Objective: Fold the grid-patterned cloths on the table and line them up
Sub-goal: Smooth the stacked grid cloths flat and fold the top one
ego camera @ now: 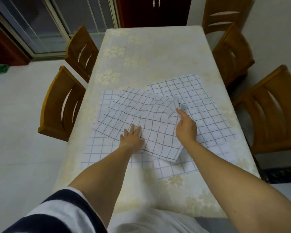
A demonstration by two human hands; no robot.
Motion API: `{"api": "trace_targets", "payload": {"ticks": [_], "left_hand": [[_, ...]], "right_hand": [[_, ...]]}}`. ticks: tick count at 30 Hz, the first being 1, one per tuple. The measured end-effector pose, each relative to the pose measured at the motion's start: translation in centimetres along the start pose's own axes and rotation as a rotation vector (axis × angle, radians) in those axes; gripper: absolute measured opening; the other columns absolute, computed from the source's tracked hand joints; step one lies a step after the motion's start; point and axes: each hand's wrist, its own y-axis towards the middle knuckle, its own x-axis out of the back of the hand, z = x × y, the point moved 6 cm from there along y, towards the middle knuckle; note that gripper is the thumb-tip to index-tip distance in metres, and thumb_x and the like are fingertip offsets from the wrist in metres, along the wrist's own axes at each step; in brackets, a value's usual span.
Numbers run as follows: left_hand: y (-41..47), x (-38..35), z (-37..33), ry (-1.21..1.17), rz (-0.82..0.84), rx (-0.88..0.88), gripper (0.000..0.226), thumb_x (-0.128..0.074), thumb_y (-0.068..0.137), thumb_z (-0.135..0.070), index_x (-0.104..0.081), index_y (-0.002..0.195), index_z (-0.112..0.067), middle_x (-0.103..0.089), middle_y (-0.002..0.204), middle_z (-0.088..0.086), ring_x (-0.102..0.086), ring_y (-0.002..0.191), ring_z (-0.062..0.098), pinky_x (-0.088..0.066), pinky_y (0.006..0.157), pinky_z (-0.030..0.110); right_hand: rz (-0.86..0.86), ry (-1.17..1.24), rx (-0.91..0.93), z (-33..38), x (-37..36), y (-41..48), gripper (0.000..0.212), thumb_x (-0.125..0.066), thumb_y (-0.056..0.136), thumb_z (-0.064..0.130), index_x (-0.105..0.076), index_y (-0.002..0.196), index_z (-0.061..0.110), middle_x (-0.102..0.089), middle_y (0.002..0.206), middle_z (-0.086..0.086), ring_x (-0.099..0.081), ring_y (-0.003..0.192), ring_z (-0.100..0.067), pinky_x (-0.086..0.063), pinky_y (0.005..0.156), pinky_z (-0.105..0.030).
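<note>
Folding looks like it has only just begun. Several white cloths with grid lines lie in a messy pile in the middle of the long table with a cream flowery cover (141, 52), and none looks folded yet. On top sits the wrinkly white cloth with dark grid lines (141, 115).

The left hand (132, 137) lies flat on its near side, fingers straight, pressing it down. The right hand (186, 126) reaches to the cloth's right edge, where a bit of cloth stands up. One finger points out and touches that bit. The thumb is hidden, so I cannot tell if the hand pinches it or only touches it.

Next, I think, the right hand needs a good hold of that edge to bring it over to the other side. The left hand would stop the cloth from sliding.

More flat cloths with blue lines lie underneath. There is a blue-grid cloth on the right (200, 101), a blue-grid cloth on the left (97, 148) and a blue-grid cloth nearest the person (171, 170). They could slide or bunch up too. Brown wooden chairs (62, 105) stand on both sides of the table.
</note>
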Motion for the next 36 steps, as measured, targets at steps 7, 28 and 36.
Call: {"api": "trace_targets", "payload": {"ticks": [7,28,36], "left_hand": [[0.0,-2.5,-2.6,0.097,0.057,-0.028,0.07,-0.034,0.105,-0.045,0.004,0.161,-0.027,0.016,0.169,0.001,0.005,0.154,0.039,-0.008,0.124,0.057],[-0.4,0.7,0.4,0.1,-0.268,-0.055,0.07,-0.035,0.106,-0.046,0.001,0.162,-0.025,0.013,0.169,0.001,0.01,0.156,0.031,0.004,0.125,0.053],[3.9,0.9,1.6,0.149,-0.207,-0.037,0.068,-0.014,0.105,-0.058,0.018,0.159,-0.031,0.027,0.166,0.0,0.021,0.153,0.032,0.007,0.125,0.054]], "right_hand": [[0.126,-0.571,-0.168,-4.5,0.1,0.6,0.073,-0.043,0.102,0.041,0.002,0.158,0.03,0.016,0.165,-0.009,0.006,0.151,-0.041,-0.001,0.122,-0.055],[0.696,-0.934,0.402,-6.6,-9.0,-4.2,0.086,-0.011,0.085,0.085,0.019,0.153,0.041,0.029,0.161,-0.001,0.022,0.15,-0.028,0.006,0.122,-0.053],[0.521,-0.856,0.5,-4.0,-8.9,-1.4,0.075,-0.006,0.096,0.067,-0.004,0.159,0.026,0.006,0.167,-0.003,0.007,0.154,-0.02,0.0,0.125,-0.047]]}}
